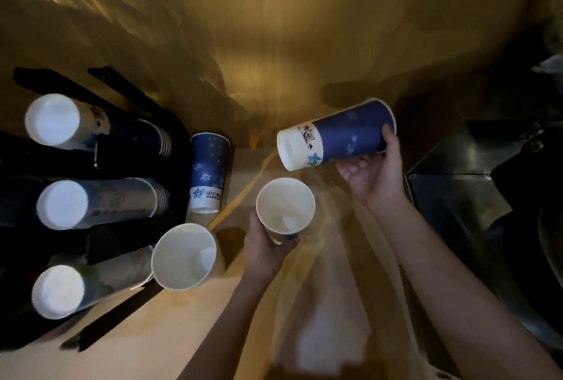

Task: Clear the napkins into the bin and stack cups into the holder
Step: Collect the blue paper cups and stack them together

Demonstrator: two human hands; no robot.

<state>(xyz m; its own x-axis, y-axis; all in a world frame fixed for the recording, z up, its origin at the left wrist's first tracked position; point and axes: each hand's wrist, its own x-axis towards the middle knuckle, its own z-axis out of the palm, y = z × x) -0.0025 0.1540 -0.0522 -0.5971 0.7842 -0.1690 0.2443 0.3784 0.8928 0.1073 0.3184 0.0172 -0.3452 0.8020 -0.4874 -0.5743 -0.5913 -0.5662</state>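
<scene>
Right hand has its fingers wrapped round a blue cup, tipped on its side, base pointing left. Left hand grips an upright cup, mouth open just below. Stacking step, by the look of it: swing that base down into the mouth, then carry both to the holder at far left.

Cups around a holder on a tabletop

A black cup holder at the left carries three stacks of blue-and-white paper cups; just right of it one paper cup stands upside down, another upright nearer. Further right the left hand holds an upright cup, the right hand a tilted cup behind it.
</scene>
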